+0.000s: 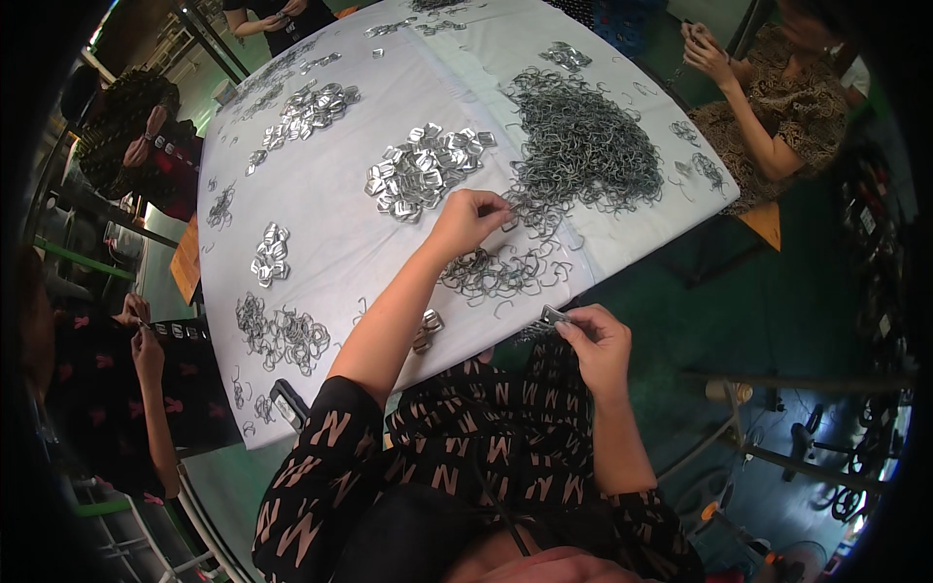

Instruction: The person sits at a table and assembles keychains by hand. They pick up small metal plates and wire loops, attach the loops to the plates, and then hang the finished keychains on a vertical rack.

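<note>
While the left hand (pixel 471 223) hangs low over the white table (pixel 321 199), thumb and fingertips drawn close together, I honestly can't tell if there's a hook pinched in there. Right hand (pixel 603 342) is easier to read: it's pinching a small shiny metal piece (pixel 552 314) just off the near edge, and the piece pokes out to the left. For me it all hangs on the big heap of wire hooks (pixel 583 146): it's ahead and to the right of the left hand, with its loose fringe right at those fingertips, so that's clearly the nearer hand. No single long axis to go by, the hooks point every which way. A looser scatter of hooks (pixel 510 274) lies closer to the body, between both hands. Further out, ahead and left, there's a pile of shiny pieces (pixel 423 170).
</note>
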Available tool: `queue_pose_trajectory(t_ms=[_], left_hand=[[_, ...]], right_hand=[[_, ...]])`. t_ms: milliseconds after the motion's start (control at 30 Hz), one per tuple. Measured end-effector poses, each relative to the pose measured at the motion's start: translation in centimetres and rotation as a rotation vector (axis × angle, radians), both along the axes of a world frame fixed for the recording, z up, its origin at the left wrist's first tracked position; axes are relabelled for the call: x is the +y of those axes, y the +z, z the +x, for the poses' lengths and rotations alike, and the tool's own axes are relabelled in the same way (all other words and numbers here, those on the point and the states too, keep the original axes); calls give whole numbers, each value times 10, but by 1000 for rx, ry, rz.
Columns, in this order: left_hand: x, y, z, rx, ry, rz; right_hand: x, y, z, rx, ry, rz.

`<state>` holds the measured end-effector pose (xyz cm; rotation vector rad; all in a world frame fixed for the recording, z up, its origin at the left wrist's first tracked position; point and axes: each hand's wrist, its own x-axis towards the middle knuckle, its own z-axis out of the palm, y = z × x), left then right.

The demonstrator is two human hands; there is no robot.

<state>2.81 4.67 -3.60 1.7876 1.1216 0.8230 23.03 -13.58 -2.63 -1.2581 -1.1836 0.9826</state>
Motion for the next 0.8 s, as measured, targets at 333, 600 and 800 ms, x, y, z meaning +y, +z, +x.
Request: queue_pose_trajectory(t_ms=[333, 600, 800], left_hand=[[-113, 36, 8, -273, -352, 11], [-122, 32, 18, -213, -230, 434], [-127, 33, 15, -289, -278, 168]], right_hand=[[-4, -1, -2, 3, -24, -19], [-7, 15, -6, -172, 10, 23], [6, 15, 7, -168, 195, 184]])
